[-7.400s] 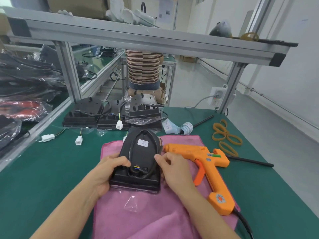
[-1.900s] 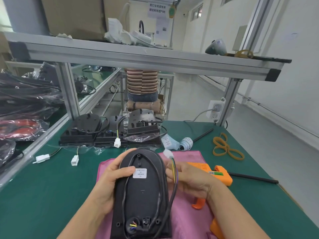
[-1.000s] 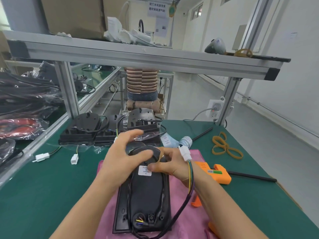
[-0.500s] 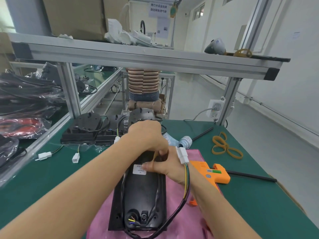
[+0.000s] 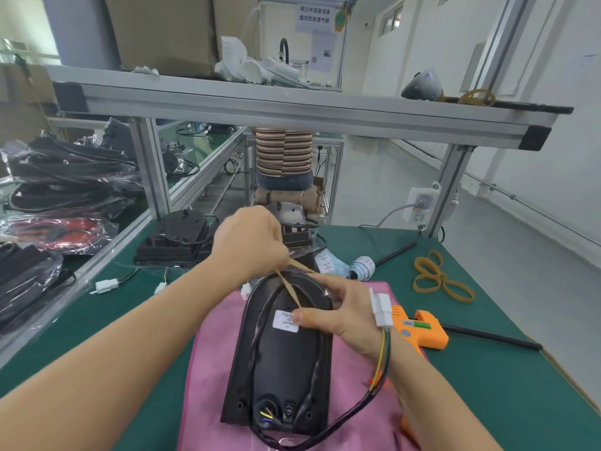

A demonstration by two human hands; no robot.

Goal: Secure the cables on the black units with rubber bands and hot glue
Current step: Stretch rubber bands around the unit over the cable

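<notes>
glue gun mostly behind right wrist, label print too small to read

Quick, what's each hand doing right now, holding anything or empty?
Left hand: curled, pulling the rubber band taut.
Right hand: pinching the rubber band's other end against the black unit.

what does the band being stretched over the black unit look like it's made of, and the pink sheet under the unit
Band: tan rubber, it seems; it pulls thin and taut between the left hand and right hand. Pink sheet: probably soft matte cloth, with no shine, lying limp under the black unit.
</notes>
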